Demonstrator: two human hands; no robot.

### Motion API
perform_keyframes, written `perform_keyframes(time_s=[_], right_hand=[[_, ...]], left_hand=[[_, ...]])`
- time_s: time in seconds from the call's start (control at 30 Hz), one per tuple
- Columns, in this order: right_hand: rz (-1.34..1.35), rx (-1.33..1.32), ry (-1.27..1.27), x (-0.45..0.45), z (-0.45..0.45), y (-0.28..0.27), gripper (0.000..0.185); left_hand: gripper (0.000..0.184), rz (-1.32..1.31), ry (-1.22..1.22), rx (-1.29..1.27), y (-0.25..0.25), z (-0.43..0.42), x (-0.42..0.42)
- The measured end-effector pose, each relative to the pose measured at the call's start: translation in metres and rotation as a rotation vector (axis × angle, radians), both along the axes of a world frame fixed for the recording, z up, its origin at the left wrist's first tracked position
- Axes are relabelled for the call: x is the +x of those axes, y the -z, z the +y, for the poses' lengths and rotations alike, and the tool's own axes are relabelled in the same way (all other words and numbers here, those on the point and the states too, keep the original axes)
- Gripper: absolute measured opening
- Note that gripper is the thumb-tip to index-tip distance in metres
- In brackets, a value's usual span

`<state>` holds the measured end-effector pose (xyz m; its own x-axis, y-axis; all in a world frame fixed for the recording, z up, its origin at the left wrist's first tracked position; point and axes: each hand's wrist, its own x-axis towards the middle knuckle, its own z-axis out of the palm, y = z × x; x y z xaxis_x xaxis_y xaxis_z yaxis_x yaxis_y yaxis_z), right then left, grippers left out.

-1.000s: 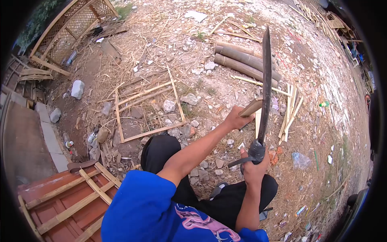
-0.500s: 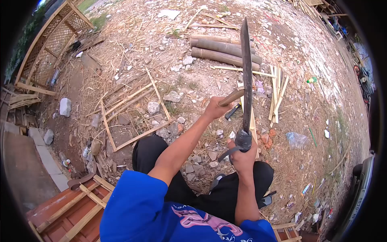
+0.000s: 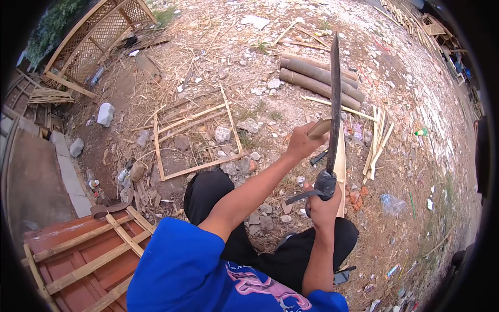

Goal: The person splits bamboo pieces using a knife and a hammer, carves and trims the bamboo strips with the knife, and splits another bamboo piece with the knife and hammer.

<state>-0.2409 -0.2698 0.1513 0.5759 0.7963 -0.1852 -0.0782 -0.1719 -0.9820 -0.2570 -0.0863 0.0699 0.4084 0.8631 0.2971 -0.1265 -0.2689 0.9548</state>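
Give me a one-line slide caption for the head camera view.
Right hand upright on a long blade, left hand gripping a piece of bamboo, beside rubble-strewn ground.

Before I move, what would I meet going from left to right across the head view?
White stone block → open wooden frame on the ground → left hand gripping a bamboo piece → upright machete blade → pale split strips → green bottle.
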Motion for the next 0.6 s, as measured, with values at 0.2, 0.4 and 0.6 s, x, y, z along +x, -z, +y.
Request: perform_keyframes(time_s=[0.2,0.4,0.6], right_hand=[[-0.11,-0.012,0.015,0.005,-0.008,-0.011,0.022],[-0.064,0.03,-0.079,0.011,-0.007,-0.014,0.026],[-0.114,0.017,-0.169,0.024,-0.009,-0.014,0.028]], left_hand=[[0.024,-0.012,0.046,-0.135,0.002,-0.009,0.014],[0.016,-0.052,-0.014,-0.11,-0.016,-0.01,0.01],[0.016,0.003,-0.064,-0.121,-0.015,-0.008,0.003]])
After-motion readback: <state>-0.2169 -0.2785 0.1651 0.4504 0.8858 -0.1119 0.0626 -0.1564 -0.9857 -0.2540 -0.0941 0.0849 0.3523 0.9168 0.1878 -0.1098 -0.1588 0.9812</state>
